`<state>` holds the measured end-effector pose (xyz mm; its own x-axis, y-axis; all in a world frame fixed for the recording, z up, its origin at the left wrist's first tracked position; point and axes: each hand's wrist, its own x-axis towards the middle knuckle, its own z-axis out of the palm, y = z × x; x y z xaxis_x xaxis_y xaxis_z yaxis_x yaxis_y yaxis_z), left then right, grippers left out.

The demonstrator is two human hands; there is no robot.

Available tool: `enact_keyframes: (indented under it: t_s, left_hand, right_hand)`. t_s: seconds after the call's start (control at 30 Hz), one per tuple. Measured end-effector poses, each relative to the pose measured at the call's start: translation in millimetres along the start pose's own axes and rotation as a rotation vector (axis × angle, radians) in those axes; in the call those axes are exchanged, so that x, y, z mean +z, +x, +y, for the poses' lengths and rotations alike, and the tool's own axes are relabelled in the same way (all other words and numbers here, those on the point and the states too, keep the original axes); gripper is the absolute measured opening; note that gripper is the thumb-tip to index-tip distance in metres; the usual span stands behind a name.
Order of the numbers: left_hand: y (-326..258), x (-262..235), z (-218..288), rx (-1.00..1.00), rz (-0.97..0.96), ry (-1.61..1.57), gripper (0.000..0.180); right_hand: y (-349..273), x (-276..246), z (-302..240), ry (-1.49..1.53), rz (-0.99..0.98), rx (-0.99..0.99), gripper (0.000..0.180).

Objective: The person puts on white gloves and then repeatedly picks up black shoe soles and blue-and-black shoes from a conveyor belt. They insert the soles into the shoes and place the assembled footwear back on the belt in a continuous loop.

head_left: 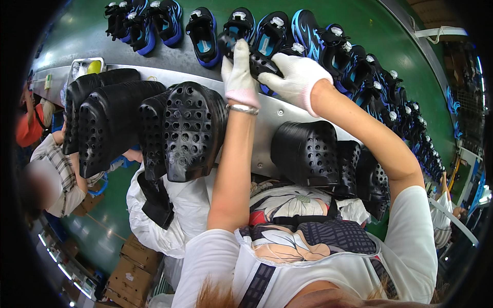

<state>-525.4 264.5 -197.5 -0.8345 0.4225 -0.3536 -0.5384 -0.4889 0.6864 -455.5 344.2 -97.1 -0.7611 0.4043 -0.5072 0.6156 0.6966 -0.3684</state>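
Observation:
Over the metal edge of the work surface, both my hands wear white gloves. My right hand [300, 77] pinches a glossy black plastic shoe insert [263, 64] with holes in it. Close beside it, my left hand [240, 74] is closed around the other side of the insert, its thumb pointing away from me. A dark, blurred part sticks out left of that thumb. Just beyond my hands stand black sneakers [203, 38] with blue soles and white pieces at the laces; my gloves partly cover the nearest ones.
Nested stacks of black perforated shoe inserts stand left [190, 128] and right [308, 154] of my forearms. More sneakers [370, 92] line the green belt [405, 56] to the right. A person in a checked shirt [59, 169] is at the left. Cardboard boxes [128, 277] sit below.

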Motion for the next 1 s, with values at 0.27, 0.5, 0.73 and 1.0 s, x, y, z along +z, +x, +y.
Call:
enact_keyframes:
  t_s: [0.27, 0.5, 0.73, 1.0]
  left_hand:
    - [29.2, -34.8, -22.5, 0.732, 0.216, 1.181, 0.031]
    - [48.5, -44.1, -35.2, 0.678, 0.119, 1.558, 0.011]
    - [45.2, -19.6, -45.0, 0.540, 0.124, 1.512, 0.012]
    - [52.2, -37.5, -51.6, 0.478, 0.236, 1.283, 0.015]
  right_hand:
    - [61.3, -13.7, 17.4, 0.032, -0.098, 0.003, 0.053]
    - [110.1, -32.9, 22.1, 0.541, -0.342, 0.196, 0.038]
    - [168.1, -27.1, -10.9, -0.012, -0.352, 0.323, 0.032]
    - [184.3, 54.0, -32.4, -0.469, 0.150, -0.034, 0.027]
